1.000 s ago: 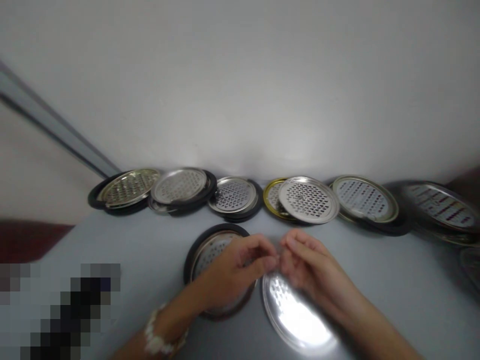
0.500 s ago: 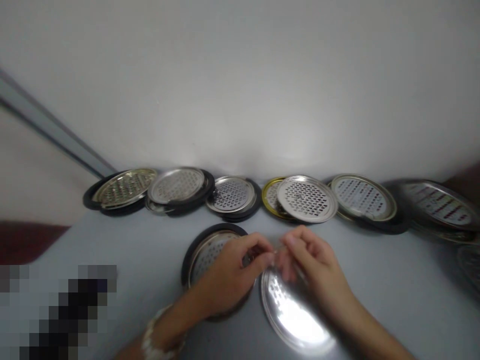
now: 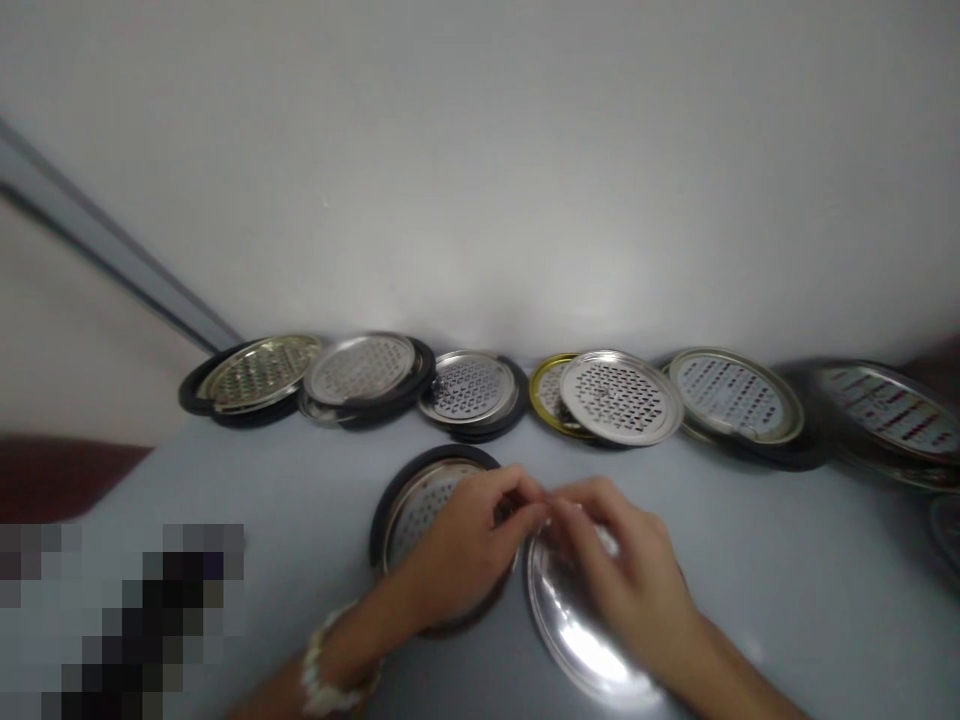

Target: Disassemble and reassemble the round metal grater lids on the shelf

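- Left hand point(image 3: 472, 545): thumb and forefinger bend toward each other in a pinch; their tips meet the right hand's. Whether they grip anything cannot be told.
- Right hand point(image 3: 630, 565): thumb and forefinger extend to the same point; blur hides the tips, so its grip cannot be told either.
- Dark-rimmed disc point(image 3: 416, 515): lies on the table beneath the left hand, which covers its right part. The far and left edges show. Contact with the hand cannot be told.
- Shiny disc point(image 3: 553, 600): lies beneath the right hand, just right of the dark-rimmed disc. Its left and near edges show; the hand covers the right part.
- Bracelet point(image 3: 322, 672): white, on the left wrist.
- Table point(image 3: 262, 500): grey surface extends left and right of the near discs; a strip separates them from the row behind.
- Row of discs point(image 3: 469, 388): perforated, overlapping, set along the wall point(image 3: 480, 180). A silver disc point(image 3: 622, 400) overlaps a yellow-rimmed one point(image 3: 546, 385).
- Far-right disc point(image 3: 892, 410): blurred.
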Available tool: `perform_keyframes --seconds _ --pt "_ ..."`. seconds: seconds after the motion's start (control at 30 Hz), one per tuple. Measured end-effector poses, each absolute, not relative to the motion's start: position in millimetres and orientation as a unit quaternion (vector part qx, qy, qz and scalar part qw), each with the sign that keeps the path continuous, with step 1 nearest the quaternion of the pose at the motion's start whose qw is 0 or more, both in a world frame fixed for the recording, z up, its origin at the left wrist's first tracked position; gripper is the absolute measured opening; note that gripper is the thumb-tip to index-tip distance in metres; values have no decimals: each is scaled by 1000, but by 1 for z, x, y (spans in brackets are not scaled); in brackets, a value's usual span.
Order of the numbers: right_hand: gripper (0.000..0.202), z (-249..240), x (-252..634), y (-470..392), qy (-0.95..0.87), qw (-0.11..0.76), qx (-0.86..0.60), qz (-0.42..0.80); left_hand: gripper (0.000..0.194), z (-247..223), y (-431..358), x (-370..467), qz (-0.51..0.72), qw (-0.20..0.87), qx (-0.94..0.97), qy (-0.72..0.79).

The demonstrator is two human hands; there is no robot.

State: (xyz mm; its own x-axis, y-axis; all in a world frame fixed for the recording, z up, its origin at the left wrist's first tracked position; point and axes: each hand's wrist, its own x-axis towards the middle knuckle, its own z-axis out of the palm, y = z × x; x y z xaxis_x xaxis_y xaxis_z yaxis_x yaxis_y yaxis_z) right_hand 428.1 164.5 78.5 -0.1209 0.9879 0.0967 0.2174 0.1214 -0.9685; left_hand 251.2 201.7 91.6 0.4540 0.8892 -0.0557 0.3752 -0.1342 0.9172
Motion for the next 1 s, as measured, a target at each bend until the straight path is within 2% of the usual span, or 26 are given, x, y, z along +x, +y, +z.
perform_keyframes --seconds 0.27,0.63,0.8,1.0 --pt "31 82 426 179 -420 511 -468 586 22 94 199 256 298 427 700 488" --pt "28 79 426 172 -453 471 -502 567 22 88 196 253 266 380 736 493" --pt "21 79 425 169 -445 482 -512 554 21 88 192 254 248 382 750 480" --pt "22 83 427 172 -419 467 -487 608 9 86 190 257 270 409 737 465"
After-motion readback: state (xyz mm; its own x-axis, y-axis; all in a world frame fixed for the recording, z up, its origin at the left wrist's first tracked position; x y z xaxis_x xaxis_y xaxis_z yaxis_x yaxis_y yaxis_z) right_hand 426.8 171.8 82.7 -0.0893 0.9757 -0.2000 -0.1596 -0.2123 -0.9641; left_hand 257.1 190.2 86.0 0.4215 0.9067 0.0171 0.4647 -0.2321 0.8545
